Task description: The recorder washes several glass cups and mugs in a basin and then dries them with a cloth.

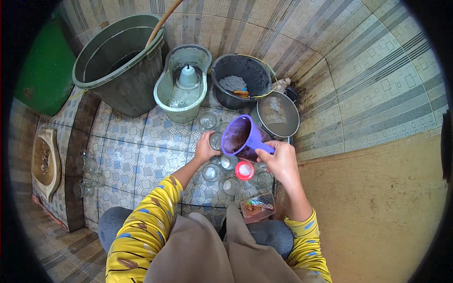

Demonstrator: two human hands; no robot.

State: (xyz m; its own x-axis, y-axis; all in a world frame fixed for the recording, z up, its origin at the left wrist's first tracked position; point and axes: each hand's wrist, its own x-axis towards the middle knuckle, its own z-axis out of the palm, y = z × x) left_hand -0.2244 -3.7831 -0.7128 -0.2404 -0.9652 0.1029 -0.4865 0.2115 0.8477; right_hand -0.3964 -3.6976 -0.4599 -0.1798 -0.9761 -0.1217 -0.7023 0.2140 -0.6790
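My left hand is closed round a clear glass just above the tiled floor. My right hand grips the handle of a purple water dipper, which is tilted with its mouth toward the left, right beside the glass. Whether water runs from it I cannot make out. Below the dipper sits a red-rimmed tub with something white in it. Several clear glasses stand around it, among them one glass near my left wrist and another glass farther off.
Along the back stand a large grey-green bin, a pale green basin, a black bucket and a metal pot. A clear plastic box lies near my knees. More glasses stand left, by a raised ledge. A wall closes the right side.
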